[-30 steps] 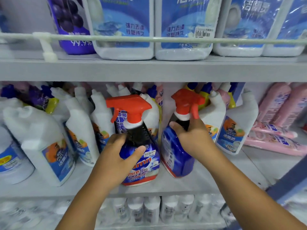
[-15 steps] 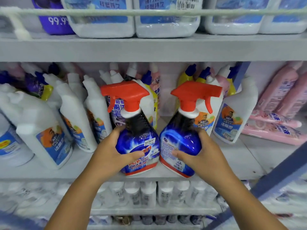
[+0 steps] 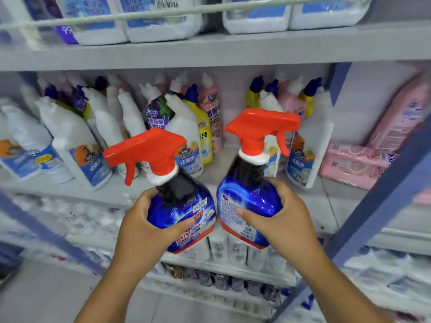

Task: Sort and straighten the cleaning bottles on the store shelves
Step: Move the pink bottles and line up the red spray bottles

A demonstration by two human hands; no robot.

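Observation:
Two blue spray bottles with red trigger heads are held in the air in front of the middle shelf. My left hand grips the left spray bottle round its body; its trigger points left and the bottle tilts left. My right hand grips the right spray bottle, whose trigger points right. The two bottle bodies touch or nearly touch at their sides. Both bottoms hang below the shelf edge, off the shelf.
White angled-neck bottles crowd the middle shelf at left and behind, with yellow and pink ones. Pink packs lie at right. Large white jugs stand on the top shelf behind a rail. A blue upright runs at right.
Both spray bottles have been lifted off the middle shelf and drawn toward me. My right hand moved from the bottle's neck down to its body.

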